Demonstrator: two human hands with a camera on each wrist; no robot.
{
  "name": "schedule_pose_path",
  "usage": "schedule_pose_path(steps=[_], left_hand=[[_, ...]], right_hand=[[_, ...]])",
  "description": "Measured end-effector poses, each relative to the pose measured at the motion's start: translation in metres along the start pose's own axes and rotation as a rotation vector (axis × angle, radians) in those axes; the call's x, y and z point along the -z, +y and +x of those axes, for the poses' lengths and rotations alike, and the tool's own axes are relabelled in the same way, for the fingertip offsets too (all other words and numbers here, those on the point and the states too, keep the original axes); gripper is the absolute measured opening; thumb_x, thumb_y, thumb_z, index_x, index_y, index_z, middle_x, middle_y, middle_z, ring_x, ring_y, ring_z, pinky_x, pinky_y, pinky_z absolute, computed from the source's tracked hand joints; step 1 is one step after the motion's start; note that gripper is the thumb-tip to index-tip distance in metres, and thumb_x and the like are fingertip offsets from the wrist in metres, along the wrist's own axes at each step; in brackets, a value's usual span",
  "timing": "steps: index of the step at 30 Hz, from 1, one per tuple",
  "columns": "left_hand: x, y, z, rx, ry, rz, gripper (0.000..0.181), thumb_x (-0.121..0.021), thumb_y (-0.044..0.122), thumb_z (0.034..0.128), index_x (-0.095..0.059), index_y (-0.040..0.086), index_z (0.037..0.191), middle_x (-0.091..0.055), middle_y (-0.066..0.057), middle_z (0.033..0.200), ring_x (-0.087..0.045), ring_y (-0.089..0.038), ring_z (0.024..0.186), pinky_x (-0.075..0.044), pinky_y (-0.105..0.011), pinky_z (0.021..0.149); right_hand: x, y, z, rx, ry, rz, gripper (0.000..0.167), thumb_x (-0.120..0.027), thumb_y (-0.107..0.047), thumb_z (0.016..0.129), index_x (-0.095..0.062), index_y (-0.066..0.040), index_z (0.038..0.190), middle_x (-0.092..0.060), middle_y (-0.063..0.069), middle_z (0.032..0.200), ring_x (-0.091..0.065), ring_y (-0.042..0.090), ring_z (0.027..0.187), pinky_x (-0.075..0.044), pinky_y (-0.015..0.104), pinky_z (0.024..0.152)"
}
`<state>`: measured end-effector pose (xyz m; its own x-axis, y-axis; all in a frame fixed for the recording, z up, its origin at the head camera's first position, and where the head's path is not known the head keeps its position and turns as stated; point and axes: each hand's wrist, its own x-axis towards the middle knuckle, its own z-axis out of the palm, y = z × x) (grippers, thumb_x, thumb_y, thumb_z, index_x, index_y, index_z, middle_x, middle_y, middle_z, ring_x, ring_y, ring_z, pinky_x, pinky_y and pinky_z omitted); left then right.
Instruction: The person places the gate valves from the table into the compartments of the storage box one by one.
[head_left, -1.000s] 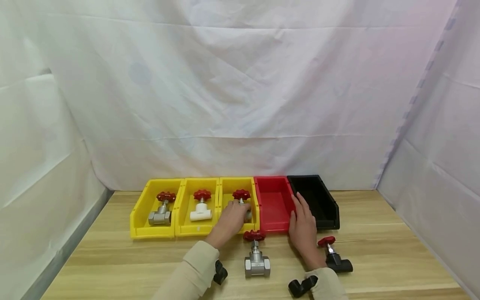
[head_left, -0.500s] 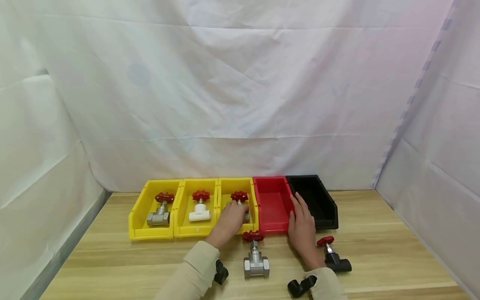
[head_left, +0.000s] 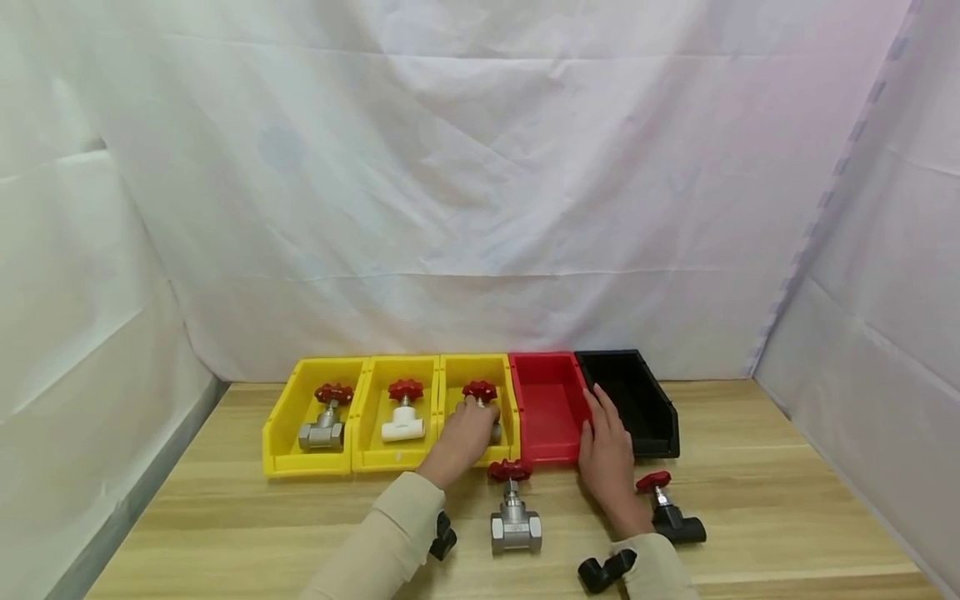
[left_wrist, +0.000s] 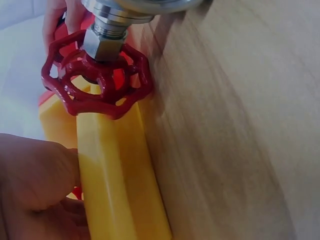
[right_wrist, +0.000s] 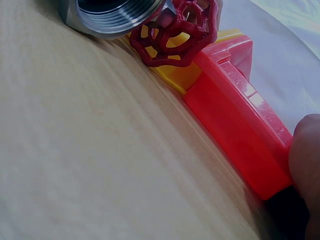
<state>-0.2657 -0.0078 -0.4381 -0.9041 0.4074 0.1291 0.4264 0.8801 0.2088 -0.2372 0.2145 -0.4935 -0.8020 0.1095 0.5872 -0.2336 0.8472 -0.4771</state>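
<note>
My left hand (head_left: 465,433) reaches into the third yellow bin (head_left: 491,364) and holds a valve there. That valve's red handwheel (head_left: 480,391) shows above my fingers, while most of its grey body is hidden behind them. With fingers extended, my right hand (head_left: 606,454) rests over the side where the red bin (head_left: 551,452) meets the black bin (head_left: 628,361). Between my forearms a steel valve with a red handwheel (head_left: 515,528) lies on the table; the left wrist view shows its handwheel (left_wrist: 97,75) close by the yellow bin's front.
Further left, one yellow bin holds a steel valve (head_left: 322,435) and another a white valve (head_left: 403,427). A black valve (head_left: 678,527) lies right of my right wrist. Black elbow fittings (head_left: 600,573) lie near the sleeves, one partly covered by the left sleeve. White cloth hangs behind the bins.
My left hand stays in the third yellow bin; the handwheel it holds has shifted slightly left relative to the bin. The right hand keeps its place.
</note>
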Motion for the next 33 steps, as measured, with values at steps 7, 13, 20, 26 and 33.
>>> schedule_pose_path(steps=[7, 13, 20, 26, 33], left_hand=[[0.005, 0.003, -0.009, -0.056, 0.03, 0.131, 0.028, -0.072, 0.012, 0.0853, -0.067, 0.014, 0.113, -0.057, -0.019, 0.104, -0.053, -0.031, 0.086, -0.055, -0.039, 0.074], [0.017, 0.0, -0.027, -0.124, 0.163, 0.143, 0.037, -0.075, 0.01, 0.083, -0.065, 0.013, 0.119, -0.059, -0.015, 0.104, -0.053, -0.028, 0.089, -0.053, -0.037, 0.077], [0.017, -0.016, -0.057, -0.143, 0.335, -0.049, 0.048, -0.074, 0.005, 0.082, -0.058, 0.009, 0.127, -0.053, -0.023, 0.125, -0.047, -0.039, 0.116, -0.042, -0.051, 0.099], [0.006, -0.027, -0.072, -0.127, 0.466, -0.019, 0.064, -0.081, 0.0, 0.0733, -0.054, 0.005, 0.132, -0.047, -0.027, 0.133, -0.043, -0.042, 0.125, -0.039, -0.054, 0.1], [-0.003, -0.028, -0.076, -0.049, 0.528, -0.056, 0.076, -0.081, 0.0, 0.071, -0.044, -0.009, 0.136, -0.044, -0.027, 0.137, -0.044, -0.041, 0.125, -0.039, -0.05, 0.102]], right_hand=[[0.0, -0.002, -0.004, 0.001, 0.003, -0.003, 0.054, -0.061, -0.001, 0.091, -0.043, -0.007, 0.142, -0.033, 0.011, 0.15, -0.041, 0.035, 0.126, -0.041, 0.059, 0.092], [-0.001, -0.002, -0.003, 0.022, 0.023, 0.004, 0.055, -0.061, 0.0, 0.09, -0.043, -0.006, 0.141, -0.033, 0.012, 0.15, -0.042, 0.035, 0.126, -0.042, 0.059, 0.09], [-0.001, 0.0, -0.001, 0.032, 0.033, 0.015, 0.054, -0.061, 0.002, 0.09, -0.044, -0.005, 0.14, -0.034, 0.012, 0.15, -0.043, 0.036, 0.125, -0.041, 0.059, 0.089], [0.0, 0.001, 0.0, 0.014, 0.023, 0.005, 0.054, -0.06, 0.001, 0.091, -0.044, -0.007, 0.141, -0.034, 0.011, 0.15, -0.042, 0.036, 0.126, -0.041, 0.06, 0.089], [0.001, -0.001, 0.0, 0.015, 0.014, 0.014, 0.053, -0.06, 0.001, 0.091, -0.044, -0.006, 0.141, -0.034, 0.012, 0.15, -0.042, 0.036, 0.126, -0.04, 0.06, 0.09]])
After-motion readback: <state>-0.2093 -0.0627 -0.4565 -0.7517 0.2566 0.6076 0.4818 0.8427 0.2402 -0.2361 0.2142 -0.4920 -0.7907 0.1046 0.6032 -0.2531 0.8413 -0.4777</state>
